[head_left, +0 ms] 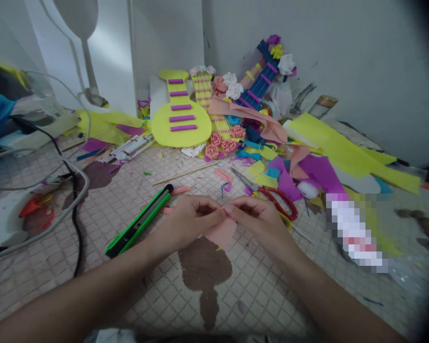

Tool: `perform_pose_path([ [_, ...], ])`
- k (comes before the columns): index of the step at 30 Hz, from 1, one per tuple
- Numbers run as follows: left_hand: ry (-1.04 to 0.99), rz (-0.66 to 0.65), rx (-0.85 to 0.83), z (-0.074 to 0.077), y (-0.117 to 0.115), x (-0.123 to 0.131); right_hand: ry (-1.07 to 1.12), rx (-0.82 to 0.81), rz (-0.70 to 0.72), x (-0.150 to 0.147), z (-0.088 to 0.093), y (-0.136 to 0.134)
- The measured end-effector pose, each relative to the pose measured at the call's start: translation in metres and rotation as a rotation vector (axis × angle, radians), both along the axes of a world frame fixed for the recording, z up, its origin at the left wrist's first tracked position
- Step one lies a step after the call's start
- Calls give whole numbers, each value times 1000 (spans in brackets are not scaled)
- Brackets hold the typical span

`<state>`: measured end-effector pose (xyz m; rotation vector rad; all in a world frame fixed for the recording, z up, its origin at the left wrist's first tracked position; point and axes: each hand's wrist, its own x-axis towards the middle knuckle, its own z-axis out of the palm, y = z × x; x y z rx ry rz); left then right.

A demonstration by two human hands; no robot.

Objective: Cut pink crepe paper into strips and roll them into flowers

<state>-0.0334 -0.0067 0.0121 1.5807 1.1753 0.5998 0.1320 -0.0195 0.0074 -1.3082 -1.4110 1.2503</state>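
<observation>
Between my two hands is a small piece of pink paper (221, 232), its top edge pinched by both. My left hand (191, 216) grips it with thumb and fingertips pressed together. The fingers of my right hand (259, 219) close on the same edge, close beside the left thumb. Below the fingers the paper hangs as a flat flap. Left of my left hand lies a green utility knife (139, 221). Scissors with red handles (280, 202) lie just behind my right hand, partly covered by it. Thin pink strips (180, 190) lie near the knife.
A yellow paper guitar (181, 125) with purple bars leans at the back. Beside it are a blue guitar neck (259, 85) and pink paper roses (229, 145). Yellow paper sheets (343, 147) spread rightward. A white glue gun (10, 216) and cables (76, 228) occupy the left.
</observation>
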Motion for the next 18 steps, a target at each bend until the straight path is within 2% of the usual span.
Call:
perform_pose_path([
  [5, -7, 19, -18, 2, -1, 1, 1, -3, -20, -1, 0, -1],
  [11, 22, 5, 122, 4, -4, 2, 11, -1, -15, -1, -2, 0],
  [18, 44, -36, 181, 4, -4, 1, 19, -22, -37, -1, 0, -1],
])
